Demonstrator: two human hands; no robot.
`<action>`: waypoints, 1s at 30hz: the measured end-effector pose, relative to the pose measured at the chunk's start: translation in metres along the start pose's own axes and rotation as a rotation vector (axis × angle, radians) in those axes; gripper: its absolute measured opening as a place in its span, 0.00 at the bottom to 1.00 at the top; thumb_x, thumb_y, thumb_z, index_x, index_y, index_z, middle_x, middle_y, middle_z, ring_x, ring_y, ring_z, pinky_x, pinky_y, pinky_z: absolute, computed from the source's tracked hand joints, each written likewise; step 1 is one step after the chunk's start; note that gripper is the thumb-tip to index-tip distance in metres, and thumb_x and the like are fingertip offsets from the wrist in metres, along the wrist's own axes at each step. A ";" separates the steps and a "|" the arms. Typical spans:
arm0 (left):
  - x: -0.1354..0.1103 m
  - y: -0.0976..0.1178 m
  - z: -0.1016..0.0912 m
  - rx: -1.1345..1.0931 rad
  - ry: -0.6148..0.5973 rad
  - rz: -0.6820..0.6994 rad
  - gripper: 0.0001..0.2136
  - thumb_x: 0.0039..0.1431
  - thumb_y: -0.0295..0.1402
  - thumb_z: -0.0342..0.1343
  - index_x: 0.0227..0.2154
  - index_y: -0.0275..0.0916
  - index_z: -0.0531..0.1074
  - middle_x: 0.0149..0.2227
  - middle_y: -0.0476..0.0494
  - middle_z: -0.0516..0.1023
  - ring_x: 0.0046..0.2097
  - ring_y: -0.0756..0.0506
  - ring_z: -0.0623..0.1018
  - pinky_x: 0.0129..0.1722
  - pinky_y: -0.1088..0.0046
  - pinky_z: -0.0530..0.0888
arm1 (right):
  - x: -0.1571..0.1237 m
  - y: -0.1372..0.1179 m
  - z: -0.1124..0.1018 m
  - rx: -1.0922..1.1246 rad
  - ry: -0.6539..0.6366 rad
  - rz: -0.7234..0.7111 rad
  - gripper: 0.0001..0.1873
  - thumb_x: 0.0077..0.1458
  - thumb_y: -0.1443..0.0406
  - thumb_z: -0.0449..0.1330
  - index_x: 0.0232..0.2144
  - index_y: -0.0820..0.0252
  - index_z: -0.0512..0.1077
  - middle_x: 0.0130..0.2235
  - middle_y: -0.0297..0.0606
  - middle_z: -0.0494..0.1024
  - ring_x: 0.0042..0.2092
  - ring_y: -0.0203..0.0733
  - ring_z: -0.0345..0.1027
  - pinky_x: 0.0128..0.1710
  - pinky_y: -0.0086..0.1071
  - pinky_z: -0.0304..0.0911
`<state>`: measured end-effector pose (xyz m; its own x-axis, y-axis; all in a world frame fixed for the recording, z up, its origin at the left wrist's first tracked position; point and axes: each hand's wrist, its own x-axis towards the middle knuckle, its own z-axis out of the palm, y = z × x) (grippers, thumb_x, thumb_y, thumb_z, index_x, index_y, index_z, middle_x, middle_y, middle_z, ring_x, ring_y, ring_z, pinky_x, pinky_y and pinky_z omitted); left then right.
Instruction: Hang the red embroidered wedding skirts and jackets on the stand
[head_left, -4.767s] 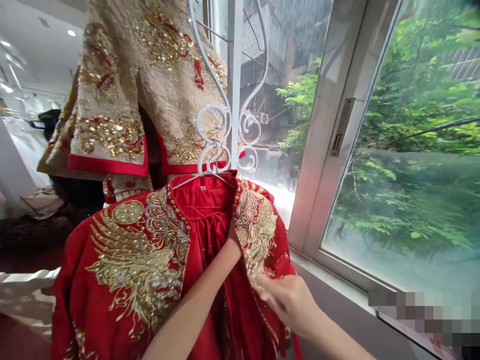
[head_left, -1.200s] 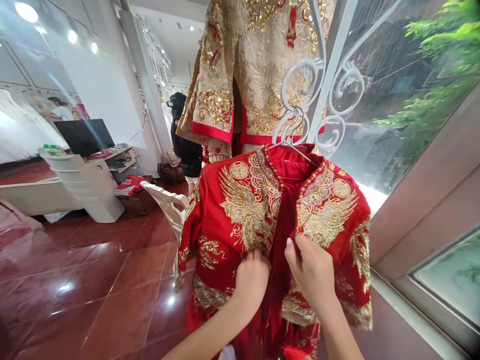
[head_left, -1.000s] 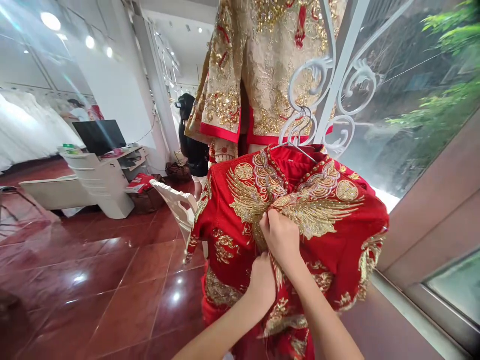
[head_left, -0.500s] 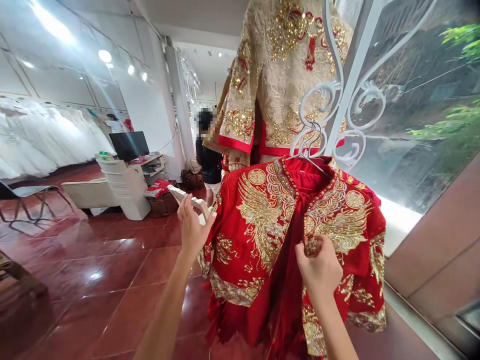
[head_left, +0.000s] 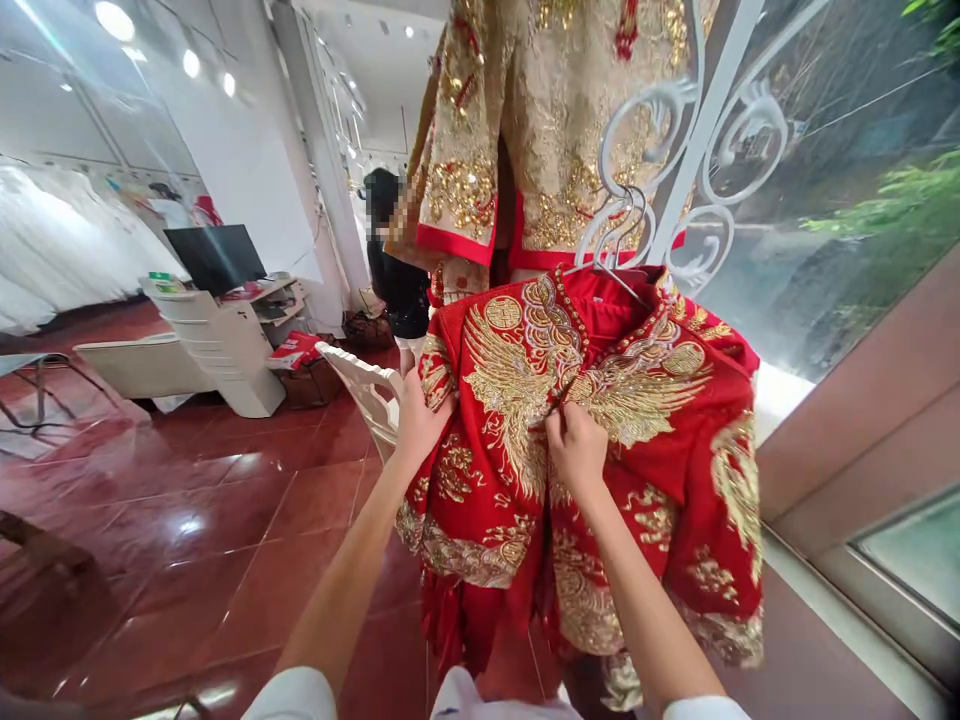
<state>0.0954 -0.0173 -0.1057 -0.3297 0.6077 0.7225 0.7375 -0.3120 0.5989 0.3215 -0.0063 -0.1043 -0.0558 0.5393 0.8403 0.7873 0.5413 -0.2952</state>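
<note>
A red jacket (head_left: 660,470) with gold phoenix embroidery hangs on a metal hanger (head_left: 615,258) hooked into a white scrolled window grille (head_left: 675,150). My left hand (head_left: 421,415) grips the jacket's left sleeve near the shoulder. My right hand (head_left: 576,450) is closed on the front edges at chest height, pinching the two embroidered panels together. Above it hangs a beige and gold embroidered garment (head_left: 525,120) with red trim.
A white chair (head_left: 364,390) stands just left of the jacket. A white desk (head_left: 225,340) with a monitor (head_left: 216,257) sits further left on the glossy red tile floor (head_left: 187,500). A person in black (head_left: 394,265) stands behind. The window wall (head_left: 862,420) runs along the right.
My left hand has moved from the air beside the chair onto the jacket's left sleeve. My right hand has pulled the right front panel across, closing the open front.
</note>
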 end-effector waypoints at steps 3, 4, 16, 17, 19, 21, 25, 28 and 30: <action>-0.038 -0.001 0.007 0.111 0.153 0.068 0.27 0.55 0.34 0.50 0.57 0.35 0.52 0.58 0.30 0.55 0.61 0.38 0.57 0.58 0.56 0.57 | -0.013 0.020 0.016 0.052 -0.017 0.070 0.12 0.56 0.66 0.47 0.21 0.58 0.55 0.21 0.29 0.58 0.24 0.33 0.51 0.25 0.28 0.48; -0.062 -0.002 0.012 0.120 0.219 0.067 0.25 0.55 0.34 0.50 0.56 0.36 0.53 0.58 0.30 0.55 0.61 0.38 0.56 0.59 0.56 0.57 | -0.018 0.023 0.014 0.078 -0.012 0.084 0.12 0.57 0.66 0.47 0.21 0.58 0.56 0.22 0.30 0.59 0.24 0.34 0.52 0.26 0.28 0.49; -0.328 -0.064 0.056 -0.730 -0.269 -1.565 0.07 0.50 0.33 0.56 0.34 0.44 0.70 0.42 0.44 0.75 0.44 0.44 0.77 0.43 0.66 0.72 | -0.249 0.081 -0.010 0.543 0.303 1.196 0.25 0.36 0.62 0.67 0.38 0.55 0.63 0.39 0.37 0.70 0.40 0.44 0.67 0.40 0.36 0.63; -0.321 -0.069 0.057 -0.825 -0.222 -1.563 0.07 0.51 0.30 0.55 0.35 0.44 0.70 0.43 0.44 0.75 0.46 0.46 0.76 0.45 0.68 0.71 | -0.262 0.092 -0.011 0.680 0.263 1.343 0.26 0.33 0.61 0.68 0.37 0.55 0.63 0.37 0.35 0.71 0.39 0.44 0.68 0.38 0.35 0.64; -0.303 -0.073 0.062 -1.025 -0.114 -1.591 0.07 0.54 0.27 0.52 0.34 0.43 0.70 0.44 0.45 0.75 0.47 0.48 0.76 0.48 0.71 0.71 | -0.277 0.109 -0.017 0.971 0.151 1.526 0.25 0.31 0.59 0.69 0.34 0.55 0.64 0.35 0.33 0.73 0.37 0.42 0.70 0.37 0.36 0.65; -0.288 -0.068 0.066 -1.167 -0.039 -1.611 0.07 0.57 0.25 0.49 0.33 0.41 0.71 0.42 0.44 0.76 0.46 0.49 0.76 0.47 0.73 0.72 | -0.279 0.118 -0.026 1.191 0.070 1.617 0.24 0.32 0.58 0.68 0.33 0.57 0.67 0.35 0.34 0.75 0.36 0.42 0.71 0.38 0.37 0.67; -0.275 -0.041 0.065 -1.252 -0.016 -1.640 0.08 0.58 0.22 0.48 0.30 0.37 0.70 0.34 0.46 0.78 0.35 0.52 0.78 0.36 0.78 0.76 | -0.270 0.111 -0.047 1.315 0.035 1.692 0.23 0.29 0.61 0.71 0.30 0.58 0.69 0.31 0.34 0.77 0.33 0.42 0.72 0.37 0.37 0.68; -0.272 -0.023 0.057 -1.172 -0.040 -1.707 0.07 0.55 0.19 0.50 0.26 0.36 0.69 0.25 0.51 0.75 0.24 0.55 0.75 0.23 0.85 0.73 | -0.265 0.094 -0.059 1.319 -0.112 1.664 0.22 0.31 0.65 0.70 0.33 0.58 0.69 0.32 0.34 0.77 0.34 0.44 0.73 0.37 0.37 0.68; -0.271 -0.016 0.053 -1.143 -0.086 -1.732 0.08 0.53 0.18 0.52 0.23 0.35 0.67 0.21 0.52 0.72 0.20 0.56 0.72 0.19 0.87 0.71 | -0.262 0.081 -0.062 1.315 -0.229 1.650 0.22 0.34 0.64 0.69 0.35 0.60 0.69 0.31 0.35 0.77 0.33 0.44 0.73 0.35 0.37 0.68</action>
<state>0.2038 -0.1380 -0.3293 -0.0782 0.7201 -0.6894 -0.8608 0.3001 0.4111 0.4379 -0.1441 -0.3201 -0.0700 0.8689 -0.4900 -0.6016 -0.4286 -0.6741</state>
